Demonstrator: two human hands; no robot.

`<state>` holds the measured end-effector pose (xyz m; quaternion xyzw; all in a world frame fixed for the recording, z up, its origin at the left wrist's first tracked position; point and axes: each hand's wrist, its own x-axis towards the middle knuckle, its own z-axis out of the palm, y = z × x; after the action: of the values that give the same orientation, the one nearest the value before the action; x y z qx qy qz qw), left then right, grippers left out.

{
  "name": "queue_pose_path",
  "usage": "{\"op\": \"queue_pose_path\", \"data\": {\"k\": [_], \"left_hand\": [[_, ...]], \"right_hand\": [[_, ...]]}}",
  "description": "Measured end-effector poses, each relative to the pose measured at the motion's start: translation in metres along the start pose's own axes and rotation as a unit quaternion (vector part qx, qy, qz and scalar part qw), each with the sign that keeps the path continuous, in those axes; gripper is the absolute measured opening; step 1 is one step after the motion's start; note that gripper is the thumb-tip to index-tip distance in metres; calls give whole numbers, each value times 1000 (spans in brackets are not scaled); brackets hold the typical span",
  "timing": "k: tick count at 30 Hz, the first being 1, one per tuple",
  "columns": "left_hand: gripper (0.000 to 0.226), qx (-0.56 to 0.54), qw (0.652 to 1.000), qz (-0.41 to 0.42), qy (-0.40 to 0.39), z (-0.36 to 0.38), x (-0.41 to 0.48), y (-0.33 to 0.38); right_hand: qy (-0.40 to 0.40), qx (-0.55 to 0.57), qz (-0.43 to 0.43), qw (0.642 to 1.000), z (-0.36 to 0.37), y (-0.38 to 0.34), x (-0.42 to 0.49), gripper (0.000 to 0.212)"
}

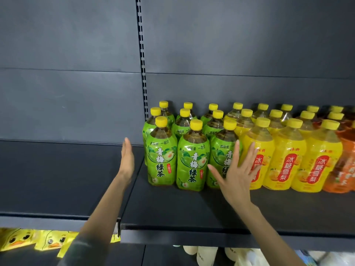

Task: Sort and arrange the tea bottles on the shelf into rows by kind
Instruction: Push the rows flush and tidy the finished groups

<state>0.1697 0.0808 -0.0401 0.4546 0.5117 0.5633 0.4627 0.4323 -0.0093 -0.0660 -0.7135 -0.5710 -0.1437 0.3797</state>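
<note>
- Three kinds of bottle stand upright on our dark shelf, grouped by label colour, all with yellow caps.
- The green bottles sit at the left end of the group, three across the front and more behind them, close to the slotted upright at the back wall.
- The yellow bottles stand just to their right, packed against them in rows running back toward the wall.
- The orange bottles are at the far right, partly cut off by the edge of view, so we cannot count them.
- Our left hand is open and flat, fingers together, held edge-on just left of the green bottles; it holds nothing, and we cannot tell whether it touches the nearest one.
- Our right hand is open with fingers spread wide, palm toward the bottles, in front of the rightmost green bottle and the first yellow one; it grips nothing, and contact is unclear.
- The shelf section to the left of the upright carries no bottles in view.
- Below, on the lower level, we see yellow duck packets at the left and pale bottles at the right.
</note>
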Motion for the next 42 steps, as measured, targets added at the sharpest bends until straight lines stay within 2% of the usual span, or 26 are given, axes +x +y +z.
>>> {"op": "queue_pose_path", "data": {"k": [3, 6, 9, 11, 13, 16, 19, 22, 27, 30, 34, 35, 36, 37, 39, 40, 41, 42], "left_hand": [[67, 8, 998, -37, -59, 7, 33, 12], [64, -72, 987, -98, -102, 19, 53, 15], [54, -97, 978, -131, -130, 39, 53, 17], [67, -112, 970, -140, -163, 46, 50, 15], [76, -121, 970, -133, -161, 48, 51, 13], [66, -97, 969, -135, -182, 39, 56, 10], [62, -65, 973, -138, -170, 33, 50, 8], [65, -95, 973, -138, -156, 22, 53, 3], [77, -125, 971, -144, -144, 28, 64, 22], [86, -139, 958, -126, -217, 46, 55, 33], [90, -77, 968, -148, -187, 29, 46, 36], [91, -85, 973, -149, -153, 24, 48, 36], [88, -89, 985, -117, -92, 20, 48, 35], [79, -92, 995, -50, -3, 19, 43, 37], [59, -64, 978, 117, 161, 21, 15, 36], [56, 11, 957, 203, 206, 26, -5, 33], [59, 115, 925, 292, 214, 34, -26, 28], [62, 237, 867, 398, 182, 43, -48, 19]], "right_hand": [[-16, -14, 9, 1000, 6, -2, 2, 96], [-31, -26, 12, 999, 9, 0, 4, 99], [-33, -36, 11, 999, 11, 3, 6, 101], [-39, -35, 12, 999, 12, 3, 8, 103], [-47, -30, 14, 998, 14, 2, 8, 103], [-57, -26, 18, 998, 14, 2, 9, 102], [-61, -13, 2, 998, 8, 6, 4, 95], [-49, -1, -7, 999, 1, 12, -1, 89], [-26, 34, 43, 998, -11, 35, 0, 95], [-29, 63, 31, 997, -17, 50, 2, 97], [-17, 80, 17, 997, -9, 51, 4, 98], [-10, 78, 28, 997, -8, 47, 5, 97], [-5, 74, 41, 996, -7, 43, 4, 96], [2, 63, 48, 997, -8, 39, 3, 94], [33, 24, 25, 999, -7, 32, -2, 88], [50, 5, 0, 999, -6, 29, -5, 85], [63, -14, -24, 998, -5, 27, -8, 83], [75, -32, -45, 996, -3, 26, -9, 81]]}}
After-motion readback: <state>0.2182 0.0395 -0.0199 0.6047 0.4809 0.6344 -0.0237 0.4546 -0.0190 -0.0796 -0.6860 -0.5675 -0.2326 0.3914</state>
